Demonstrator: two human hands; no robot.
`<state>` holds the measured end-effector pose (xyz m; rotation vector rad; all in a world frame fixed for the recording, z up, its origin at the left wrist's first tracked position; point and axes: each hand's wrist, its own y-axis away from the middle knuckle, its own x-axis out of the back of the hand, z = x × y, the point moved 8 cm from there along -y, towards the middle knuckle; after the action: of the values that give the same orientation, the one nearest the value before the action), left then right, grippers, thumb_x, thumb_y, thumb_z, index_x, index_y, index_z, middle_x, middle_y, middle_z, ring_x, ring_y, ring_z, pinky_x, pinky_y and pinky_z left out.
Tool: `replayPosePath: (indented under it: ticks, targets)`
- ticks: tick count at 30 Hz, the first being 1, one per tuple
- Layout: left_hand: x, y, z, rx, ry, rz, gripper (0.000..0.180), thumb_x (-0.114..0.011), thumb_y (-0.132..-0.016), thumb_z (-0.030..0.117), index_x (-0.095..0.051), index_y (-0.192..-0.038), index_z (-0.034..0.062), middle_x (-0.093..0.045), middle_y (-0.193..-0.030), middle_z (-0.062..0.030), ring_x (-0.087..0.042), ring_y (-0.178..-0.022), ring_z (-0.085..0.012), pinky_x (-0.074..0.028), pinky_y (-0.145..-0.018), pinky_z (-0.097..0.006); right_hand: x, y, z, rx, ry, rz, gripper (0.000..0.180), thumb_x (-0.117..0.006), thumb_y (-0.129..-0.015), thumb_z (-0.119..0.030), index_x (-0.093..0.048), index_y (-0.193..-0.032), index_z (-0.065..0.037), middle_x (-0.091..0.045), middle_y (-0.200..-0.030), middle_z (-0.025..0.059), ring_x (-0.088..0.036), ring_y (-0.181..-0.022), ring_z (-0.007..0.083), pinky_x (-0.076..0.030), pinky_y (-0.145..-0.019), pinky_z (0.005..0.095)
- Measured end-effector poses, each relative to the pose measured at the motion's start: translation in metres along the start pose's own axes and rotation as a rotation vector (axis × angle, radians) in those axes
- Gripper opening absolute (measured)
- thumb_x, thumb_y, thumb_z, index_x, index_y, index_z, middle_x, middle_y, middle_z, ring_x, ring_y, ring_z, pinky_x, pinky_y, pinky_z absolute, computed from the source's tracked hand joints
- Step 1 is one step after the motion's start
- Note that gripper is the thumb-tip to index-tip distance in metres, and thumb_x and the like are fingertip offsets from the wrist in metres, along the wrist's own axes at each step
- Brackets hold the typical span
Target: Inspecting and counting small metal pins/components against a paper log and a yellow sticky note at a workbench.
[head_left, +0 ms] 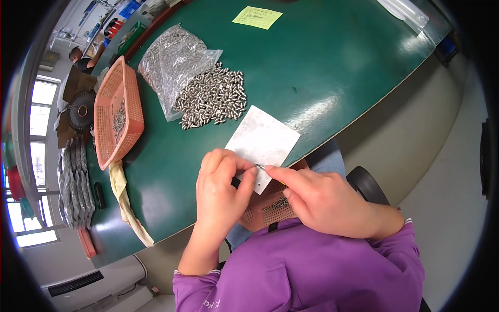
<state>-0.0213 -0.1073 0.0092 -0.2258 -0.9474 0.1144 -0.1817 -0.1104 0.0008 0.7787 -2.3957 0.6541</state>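
My left hand [221,182] pinches a small metal part [255,166] between thumb and fingertips; most of the part is hidden. Closed around a thin metal hand tool [261,167], my right hand [325,197] brings its tip against that part. A bit of yellow shows on the tool below the forefinger, but its kind is unclear. Both hands meet over the near edge of a white sheet [265,135] on the green table. Below them, at my lap, an orange mesh basket [253,218] holds small metal parts and is partly covered by my right hand.
A heap of shiny metal parts [213,99] spills beside a clear plastic bag [174,62] of more. Left of it stand an orange basket [136,112] and a pale cloth strip [125,203]. A yellow slip [257,17] lies far back. Another person [86,61] sits at far left.
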Motion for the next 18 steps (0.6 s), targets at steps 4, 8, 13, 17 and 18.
replayPosePath:
  ticks: [4, 8, 13, 17, 18]
  targets:
    - [0.001, 0.000, 0.004, -0.038, -0.029, 0.027, 0.015, -0.079, -0.075, 0.002, -0.065, -0.080, 0.0045, -0.060, -0.086, -0.0080, -0.058, -0.081, -0.0290, -0.048, -0.071, -0.040, 0.000, -0.002, 0.001, -0.018, 0.004, -0.045, 0.044, -0.062, -0.088, -0.003, -0.057, -0.132, 0.000, -0.065, -0.081, 0.0149, -0.068, -0.066, 0.0307, -0.058, -0.059, 0.0403]
    - [0.001, -0.001, 0.005, -0.070, -0.028, 0.044, 0.015, -0.079, -0.074, 0.002, -0.065, -0.079, 0.0041, -0.060, -0.086, -0.0084, -0.058, -0.081, -0.0294, -0.048, -0.070, -0.040, 0.006, -0.011, -0.005, 0.055, -0.028, -0.081, 0.046, -0.063, -0.084, -0.002, -0.056, -0.129, 0.004, -0.064, -0.079, 0.0145, -0.067, -0.067, 0.0302, -0.058, -0.060, 0.0392]
    - [0.002, -0.002, 0.002, -0.031, -0.018, 0.012, 0.013, -0.078, -0.075, 0.002, -0.065, -0.079, 0.0039, -0.061, -0.087, -0.0086, -0.059, -0.082, -0.0301, -0.048, -0.072, -0.041, 0.007, -0.015, -0.010, 0.029, 0.036, -0.149, 0.045, -0.063, -0.082, -0.001, -0.057, -0.126, 0.005, -0.065, -0.079, 0.0148, -0.068, -0.069, 0.0306, -0.058, -0.063, 0.0394]
    - [0.003, 0.005, 0.011, -0.079, 0.016, -0.053, 0.012, -0.078, -0.075, 0.003, -0.069, -0.083, 0.0052, -0.062, -0.087, -0.0085, -0.059, -0.084, -0.0306, -0.049, -0.075, -0.041, 0.006, -0.008, 0.004, -0.038, -0.077, -0.029, 0.042, -0.061, -0.088, -0.002, -0.058, -0.129, -0.002, -0.069, -0.086, 0.0167, -0.070, -0.075, 0.0331, -0.058, -0.065, 0.0413]
    - [0.002, 0.010, 0.014, -0.080, 0.089, -0.124, 0.013, -0.078, -0.076, 0.004, -0.071, -0.086, 0.0058, -0.062, -0.088, -0.0084, -0.061, -0.087, -0.0302, -0.050, -0.078, -0.040, 0.007, -0.007, 0.003, -0.031, -0.078, -0.028, 0.042, -0.061, -0.088, -0.002, -0.058, -0.129, -0.002, -0.069, -0.086, 0.0167, -0.070, -0.075, 0.0331, -0.058, -0.065, 0.0413]
